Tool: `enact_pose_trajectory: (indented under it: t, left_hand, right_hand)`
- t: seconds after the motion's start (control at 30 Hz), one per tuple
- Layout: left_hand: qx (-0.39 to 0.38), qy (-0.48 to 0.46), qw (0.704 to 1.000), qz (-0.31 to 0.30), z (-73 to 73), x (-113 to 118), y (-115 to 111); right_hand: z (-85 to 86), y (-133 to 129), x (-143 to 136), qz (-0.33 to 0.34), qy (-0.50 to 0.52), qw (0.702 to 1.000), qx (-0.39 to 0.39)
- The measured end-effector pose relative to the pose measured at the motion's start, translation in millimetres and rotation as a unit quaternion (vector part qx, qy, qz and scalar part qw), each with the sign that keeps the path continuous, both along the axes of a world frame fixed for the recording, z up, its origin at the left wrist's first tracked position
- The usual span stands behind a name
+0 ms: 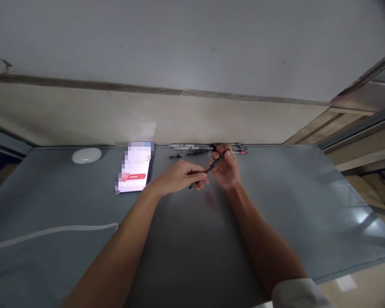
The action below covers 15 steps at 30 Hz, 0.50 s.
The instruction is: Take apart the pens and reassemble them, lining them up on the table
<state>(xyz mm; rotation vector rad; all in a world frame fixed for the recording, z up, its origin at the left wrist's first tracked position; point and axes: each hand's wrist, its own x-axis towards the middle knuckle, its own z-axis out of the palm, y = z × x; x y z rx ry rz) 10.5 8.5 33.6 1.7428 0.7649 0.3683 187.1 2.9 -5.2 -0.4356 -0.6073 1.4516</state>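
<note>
Between my two hands is a dark pen (214, 164), held at a slant above the table. My left hand (186, 176) pinches its lower end between thumb and fingers. The upper end sits in the curled fingers of my right hand (227, 169). Just beyond the hands, several pens lie by the wall: a white pen (187, 147), a black pen (192, 153) and a group of thin pens (239, 147), one with a red tip. My right fingers hide part of that group.
A phone with a lit screen (136, 167) lies left of my hands. Farther left rests a white rounded object (86, 155). A pale strip or cable (51, 231) crosses the left of the grey table (192, 256). The tiled wall (211, 115) borders the far edge.
</note>
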Motion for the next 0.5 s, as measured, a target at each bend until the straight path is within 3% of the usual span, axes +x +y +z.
enact_pose_trajectory:
  t: [0.13, 0.33, 0.5]
  left_hand:
    - [0.028, 0.003, 0.999, 0.019, -2.6, 2.5, -0.5]
    - [0.092, 0.034, 0.987, 0.129, -15.1, 7.6, 2.8]
    - [0.073, 0.03, 0.991, 0.11, -14.2, 5.8, 5.9]
  right_hand:
    - [-4.3, 1.7, 0.5, -0.011, -0.015, 1.0, -0.021]
    - [-8.8, 5.5, -3.0, -0.08, -0.031, 0.994, -0.072]
    - [-6.7, 3.1, -1.8, -0.062, -0.032, 0.995, -0.072]
